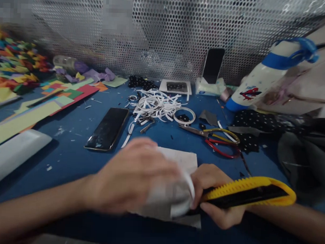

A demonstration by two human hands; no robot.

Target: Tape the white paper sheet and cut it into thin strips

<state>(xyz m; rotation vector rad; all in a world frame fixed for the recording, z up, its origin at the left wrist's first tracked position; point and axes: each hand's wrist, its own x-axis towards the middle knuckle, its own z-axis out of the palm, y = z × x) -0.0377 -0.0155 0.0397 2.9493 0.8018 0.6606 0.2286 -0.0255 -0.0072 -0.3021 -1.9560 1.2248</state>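
Note:
My right hand (218, 195) is closed around a yellow and black cutter knife (253, 192), its handle sticking out to the right. A curved white strip (188, 187) touches the fingertips of that hand. Smeared by motion, my left hand (136, 174) hovers just left of the strip, and its fingertips are too blurred to show whether they grip anything. Under both hands lies a whitish sheet of paper (186, 158), partly covered by them. The cutter's blade end is hidden by my right hand.
Beyond the hands lie a phone (107, 129), a pile of white strips (155, 104), a tape ring (184, 116) and scissors (222, 142). A bottle (262, 75) leans at the right. Coloured paper (59, 100) and a white box-like object (17, 152) occupy the left.

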